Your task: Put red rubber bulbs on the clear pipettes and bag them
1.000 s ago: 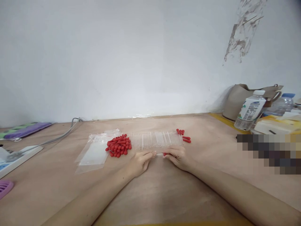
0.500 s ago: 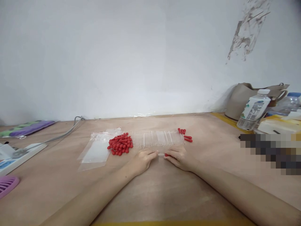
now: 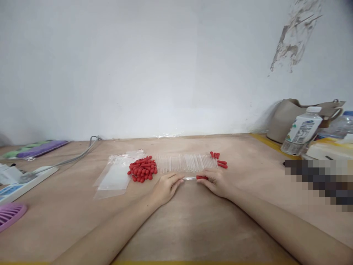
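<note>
White wall [image 3: 138, 73] rises behind a brown tabletop [image 3: 239, 232], on which the objects are arranged from left to right. Toward the far right corner sits a grey-beige bag [image 3: 280, 121], with a labelled clear bottle [image 3: 303, 130] just in front of it. At the left edge lies a white power strip [image 3: 34, 182]. Clear plastic bags [image 3: 111, 178] lie flat left of centre, touching a heap of red bulbs [image 3: 142, 169]; directly to the right of the heap runs a row of clear tubes [image 3: 187, 163], laid side by side. Both hands work nearer the viewer, in front of this row: the left hand [image 3: 167, 186] pinches one end of a held tube [image 3: 189, 178], while the right hand [image 3: 216, 183] grips a held bulb [image 3: 202, 177] at the opposite end — tube and bulb aligned nearly level between the fingers. Smallest group: five loose-looking bulbs [image 3: 222, 163] at the row's right end, their attachment unclear.
</note>
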`<state>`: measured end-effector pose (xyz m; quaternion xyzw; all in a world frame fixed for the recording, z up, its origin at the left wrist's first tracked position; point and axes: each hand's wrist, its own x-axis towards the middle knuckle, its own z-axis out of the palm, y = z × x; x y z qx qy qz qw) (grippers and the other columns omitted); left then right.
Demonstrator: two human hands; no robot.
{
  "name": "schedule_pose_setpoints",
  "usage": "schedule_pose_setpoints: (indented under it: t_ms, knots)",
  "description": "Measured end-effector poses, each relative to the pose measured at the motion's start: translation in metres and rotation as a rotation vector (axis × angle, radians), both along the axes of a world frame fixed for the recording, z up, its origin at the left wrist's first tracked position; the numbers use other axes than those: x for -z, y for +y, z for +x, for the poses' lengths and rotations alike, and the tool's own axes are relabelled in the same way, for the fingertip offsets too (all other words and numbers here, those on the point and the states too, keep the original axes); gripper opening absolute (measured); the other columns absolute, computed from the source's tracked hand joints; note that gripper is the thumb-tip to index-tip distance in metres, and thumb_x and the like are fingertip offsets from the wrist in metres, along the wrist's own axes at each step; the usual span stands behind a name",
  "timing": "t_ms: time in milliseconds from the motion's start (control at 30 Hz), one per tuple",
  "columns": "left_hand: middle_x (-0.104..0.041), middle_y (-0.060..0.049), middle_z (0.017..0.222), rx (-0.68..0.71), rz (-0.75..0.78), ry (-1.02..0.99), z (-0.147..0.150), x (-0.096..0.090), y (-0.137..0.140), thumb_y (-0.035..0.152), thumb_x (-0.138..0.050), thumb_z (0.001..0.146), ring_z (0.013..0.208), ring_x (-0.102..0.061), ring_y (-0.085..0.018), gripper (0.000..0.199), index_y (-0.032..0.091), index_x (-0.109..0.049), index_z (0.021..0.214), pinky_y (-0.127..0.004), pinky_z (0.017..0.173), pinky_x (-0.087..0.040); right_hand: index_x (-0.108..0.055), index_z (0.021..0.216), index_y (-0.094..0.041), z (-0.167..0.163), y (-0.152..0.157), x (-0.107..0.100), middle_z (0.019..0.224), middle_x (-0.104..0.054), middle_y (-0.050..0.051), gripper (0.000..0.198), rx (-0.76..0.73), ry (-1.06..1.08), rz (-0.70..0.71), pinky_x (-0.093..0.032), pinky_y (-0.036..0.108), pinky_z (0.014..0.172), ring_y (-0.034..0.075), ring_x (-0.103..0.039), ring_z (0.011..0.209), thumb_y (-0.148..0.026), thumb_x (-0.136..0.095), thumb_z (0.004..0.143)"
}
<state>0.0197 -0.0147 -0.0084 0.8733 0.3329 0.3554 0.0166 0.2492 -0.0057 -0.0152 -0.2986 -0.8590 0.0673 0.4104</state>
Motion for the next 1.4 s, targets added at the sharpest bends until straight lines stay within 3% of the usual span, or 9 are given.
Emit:
schedule_pose_setpoints:
  t_ms: [433,867,1067,1200,1400]
  knots:
    - [-0.060,-0.005,0.064,0.060,0.139,0.069,0.000,0.005,-0.002,0.019,-0.041,0.087,0.058,-0.055,-0.013,0.025,0.013,-0.063,0.097,-0.022,0.054,-0.044,-0.059,0.083,-0.017,-0.007,-0.004,0.004,0.072,-0.060,0.004,0.016,-0.012,-0.088,0.041,-0.043,0.024,0.059,0.013,-0.053,0.064,-0.026,-0.046,0.085]
    - [-0.062,-0.004,0.066,0.052,0.058,0.049,0.002,0.004,0.002,0.022,-0.043,0.087,0.059,-0.057,-0.013,0.024,0.017,-0.064,0.096,-0.023,0.056,-0.044,-0.061,0.091,-0.020,-0.011,0.000,0.000,0.077,-0.060,0.003,0.019,-0.040,-0.097,0.027,-0.044,0.024,0.063,0.013,-0.055,0.069,-0.026,-0.044,0.086]
    - [-0.067,-0.003,0.089,0.055,-0.083,-0.077,0.004,-0.002,0.001,0.027,-0.046,0.086,0.077,-0.062,-0.014,0.024,0.021,-0.061,0.104,-0.025,0.070,-0.048,-0.063,0.088,-0.022,-0.009,-0.001,-0.012,0.078,-0.061,0.002,0.015,-0.099,0.115,-0.200,-0.046,0.025,0.064,0.013,-0.057,0.070,-0.030,-0.054,0.080]
    - [-0.066,-0.004,0.091,0.009,-0.079,-0.060,0.003,-0.006,-0.002,0.034,-0.051,0.082,0.080,-0.061,-0.016,0.030,0.021,-0.057,0.109,-0.029,0.073,-0.048,-0.058,0.093,-0.021,-0.009,0.000,-0.019,0.079,-0.061,0.002,0.022,-0.005,0.352,-0.316,-0.046,0.028,0.068,0.014,-0.058,0.073,-0.031,-0.061,0.073]
    - [-0.061,-0.007,0.099,-0.059,-0.068,-0.053,0.003,-0.007,-0.003,0.031,-0.048,0.083,0.093,-0.056,-0.020,0.038,0.020,-0.045,0.119,-0.035,0.080,-0.045,-0.051,0.099,-0.020,0.021,0.043,-0.055,0.074,-0.052,-0.002,0.034,0.119,0.682,-0.482,-0.044,0.025,0.061,0.011,-0.052,0.065,-0.032,-0.060,0.068]
